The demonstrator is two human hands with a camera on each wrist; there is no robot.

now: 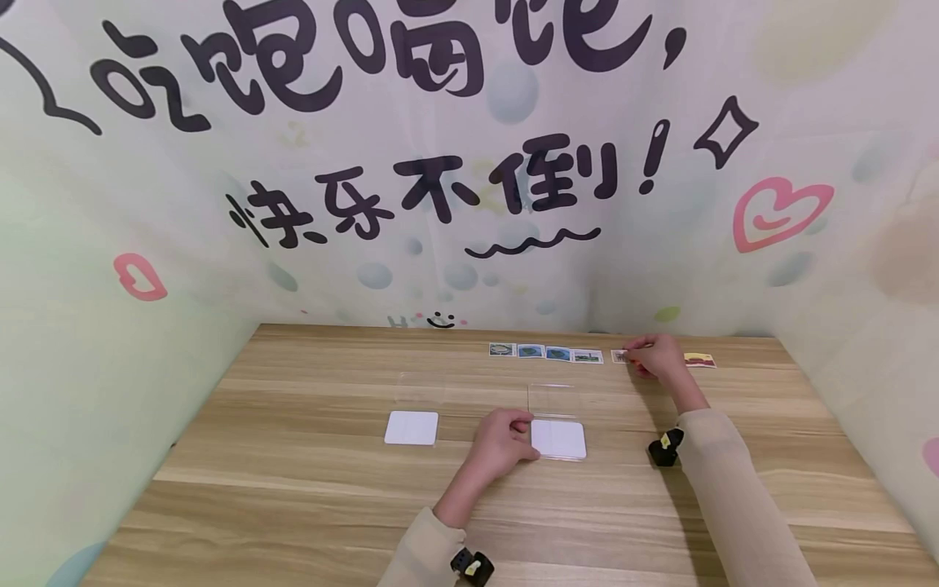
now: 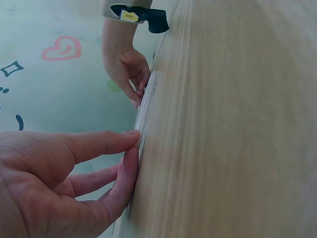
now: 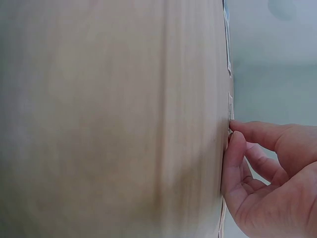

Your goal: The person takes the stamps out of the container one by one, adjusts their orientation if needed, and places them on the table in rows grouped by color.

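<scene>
My left hand (image 1: 501,443) steadies the left edge of an opened clear plastic case (image 1: 555,399), thumb and index finger at its rim. A white insert (image 1: 559,439) lies in the near half of that case. At the back right, my right hand (image 1: 655,356) reaches over the row of stamps. Its thumb and index fingertips pinch at a small stamp (image 1: 619,356), partly covered by the fingers. In the right wrist view, the right hand (image 3: 277,173) has those fingertips close together at the stamp's edge, low on the table.
To the left lies a second opened clear case with a white insert (image 1: 412,428). Several postage stamps, including a blue stamp (image 1: 558,354), line the back of the wooden table (image 1: 293,489). A red and yellow stamp (image 1: 700,360) lies beyond my right hand. A printed cloth backdrop (image 1: 440,277) stands behind.
</scene>
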